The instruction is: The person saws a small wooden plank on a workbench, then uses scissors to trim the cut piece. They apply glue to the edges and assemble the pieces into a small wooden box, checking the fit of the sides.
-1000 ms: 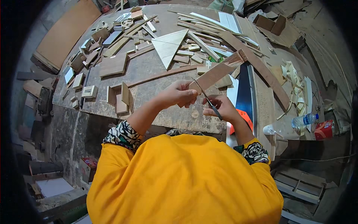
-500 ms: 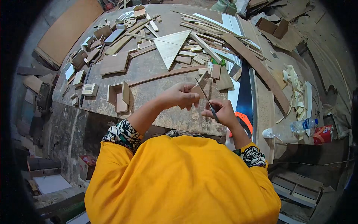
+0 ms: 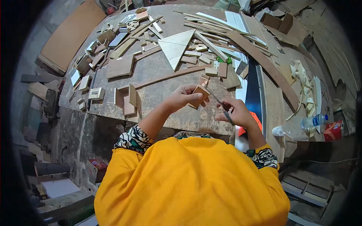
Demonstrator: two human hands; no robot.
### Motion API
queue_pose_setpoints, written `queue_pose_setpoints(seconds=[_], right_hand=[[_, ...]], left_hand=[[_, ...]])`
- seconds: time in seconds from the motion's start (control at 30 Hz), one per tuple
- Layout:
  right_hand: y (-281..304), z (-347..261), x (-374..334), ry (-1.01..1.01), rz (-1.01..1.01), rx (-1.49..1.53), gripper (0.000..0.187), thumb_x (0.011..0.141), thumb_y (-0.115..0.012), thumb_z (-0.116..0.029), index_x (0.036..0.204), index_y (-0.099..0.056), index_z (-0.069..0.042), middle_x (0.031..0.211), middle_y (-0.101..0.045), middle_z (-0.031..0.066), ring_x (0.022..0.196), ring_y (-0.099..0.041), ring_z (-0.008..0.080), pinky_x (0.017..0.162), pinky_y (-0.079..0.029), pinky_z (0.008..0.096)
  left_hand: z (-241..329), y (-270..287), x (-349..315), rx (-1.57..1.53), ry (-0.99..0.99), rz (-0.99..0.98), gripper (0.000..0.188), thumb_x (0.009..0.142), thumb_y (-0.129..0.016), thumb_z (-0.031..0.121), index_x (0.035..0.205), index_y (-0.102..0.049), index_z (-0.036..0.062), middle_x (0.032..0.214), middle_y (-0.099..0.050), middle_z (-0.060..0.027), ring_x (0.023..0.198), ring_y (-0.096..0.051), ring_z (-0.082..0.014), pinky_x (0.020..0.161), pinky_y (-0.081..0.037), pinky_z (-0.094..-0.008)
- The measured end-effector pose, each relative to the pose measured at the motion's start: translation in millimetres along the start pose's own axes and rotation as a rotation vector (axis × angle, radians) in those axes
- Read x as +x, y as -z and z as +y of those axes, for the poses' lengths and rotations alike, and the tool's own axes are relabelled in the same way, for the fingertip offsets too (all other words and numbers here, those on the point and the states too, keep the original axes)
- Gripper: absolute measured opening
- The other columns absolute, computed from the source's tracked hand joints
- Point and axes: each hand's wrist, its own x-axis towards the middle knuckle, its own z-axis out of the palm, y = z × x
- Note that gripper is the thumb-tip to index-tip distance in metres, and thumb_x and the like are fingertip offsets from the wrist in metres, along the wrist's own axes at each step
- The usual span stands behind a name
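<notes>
My left hand (image 3: 183, 98) is closed on a small flat wooden piece (image 3: 202, 90), held tilted above the near part of the workbench (image 3: 162, 103). Facing it, my right hand (image 3: 240, 113) grips a long, thin, dark tool (image 3: 227, 116) with a narrow blade; its exact kind is not clear. The blade points up and left, its far end beside the wooden piece. Whether the two touch cannot be made out. Just beyond my hands lie a small wood block (image 3: 211, 71) and a brown block (image 3: 222, 70). An open-sided wooden box (image 3: 125, 98) stands left of my left hand.
A pale triangular board (image 3: 175, 49) and several wood strips cover the far bench. Small boxes and offcuts crowd the left. An orange-red object (image 3: 256, 119) lies by my right forearm. Farther right are a long curved board (image 3: 264, 67), a plastic bottle (image 3: 315, 121) and a red box (image 3: 333, 130).
My left hand has turned the wooden piece, so its broad face now shows. My right hand has moved slightly right and down with the tool. The whole view has shifted a little.
</notes>
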Motion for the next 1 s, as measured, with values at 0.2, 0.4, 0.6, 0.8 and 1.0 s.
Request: queue_pose_setpoints(seconds=[0.2,0.4,0.6,0.8,1.0], right_hand=[[-1.5,-7.6,-7.7,0.145,0.035,-0.139,0.056,0.060,-0.083,-0.045,0.089,-0.064,-0.001,0.064,-0.053,0.0064,0.056,-0.048,0.0175,0.053,-0.040,0.0301],[-5.9,-23.9,-19.5,0.194,0.085,-0.127,0.052,0.058,-0.087,-0.037,0.084,-0.061,0.000,0.064,-0.050,0.0066,0.057,-0.045,0.0168,0.053,-0.038,0.0297],[-12.6,-24.6,-29.5,0.155,0.111,-0.209,0.048,0.059,-0.086,-0.036,0.074,-0.057,0.000,0.055,-0.046,0.0067,0.049,-0.041,0.0167,0.049,-0.037,0.0310],[-15.8,7.7,-16.4,0.014,0.035,-0.353,0.049,0.057,-0.085,-0.039,0.081,-0.063,-0.002,0.067,-0.058,0.0102,0.059,-0.055,0.0268,0.056,-0.044,0.0351],[-29.5,85.7,-2.8,-0.124,0.049,-0.530,0.061,0.064,-0.075,-0.028,0.118,-0.057,-0.004,0.099,-0.062,0.0194,0.099,-0.059,0.0348,0.086,-0.047,0.0417]], left_hand=[[3.7,-6.1,-5.4,0.159,-0.030,-0.059,0.028,0.088,-0.066,0.029,0.103,-0.065,0.0055,0.091,-0.068,-0.0037,0.076,-0.062,-0.0100,0.065,-0.046,-0.0222],[9.5,-15.4,-12.9,0.171,-0.074,-0.090,0.026,0.089,-0.064,0.027,0.100,-0.065,0.0047,0.089,-0.068,-0.0033,0.074,-0.061,-0.0088,0.061,-0.043,-0.0211],[5.3,-20.6,-19.8,0.138,-0.034,-0.078,0.034,0.086,-0.067,0.035,0.100,-0.064,0.0036,0.088,-0.068,-0.0059,0.076,-0.062,-0.0116,0.064,-0.046,-0.0244],[-23.4,-15.7,-25.1,0.186,0.062,0.029,0.033,0.088,-0.062,0.035,0.093,-0.067,0.0029,0.081,-0.068,-0.0059,0.072,-0.063,-0.0104,0.061,-0.046,-0.0225],[-51.0,-18.0,-40.0,0.224,0.237,0.387,0.032,0.084,-0.059,0.029,0.074,-0.067,0.0005,0.058,-0.061,-0.0041,0.047,-0.054,-0.0093,0.044,-0.040,-0.0220]])
